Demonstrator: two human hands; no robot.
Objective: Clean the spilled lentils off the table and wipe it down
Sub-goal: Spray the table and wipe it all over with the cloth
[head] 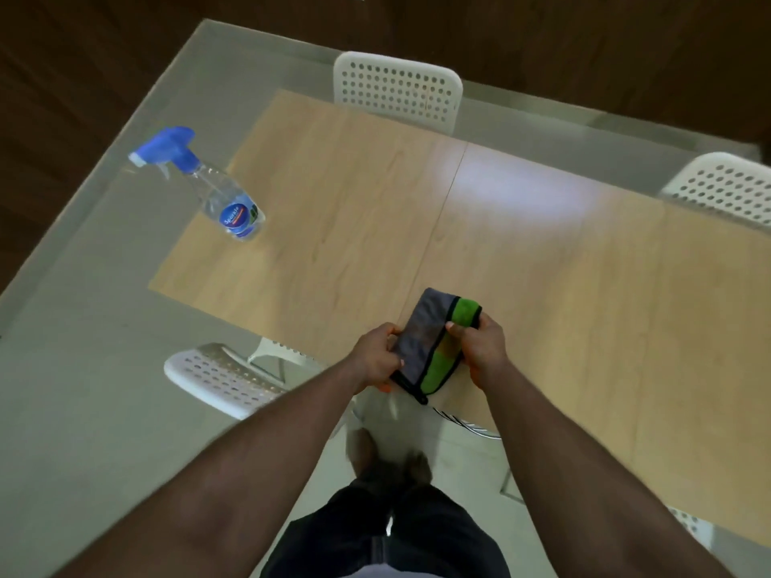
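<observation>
Folded grey-green cloth (434, 344) above bare table (542, 294)

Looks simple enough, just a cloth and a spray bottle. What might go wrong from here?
The spray bottle stands near the table corner, so a wide wipe might knock it off. The folded cloth, held by the left hand and right hand, covers little surface, so patches may get missed.

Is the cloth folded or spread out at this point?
Folded. The cloth is a compact gray-and-green bundle with layered edges, held above the table edge between the left hand and right hand.
</observation>
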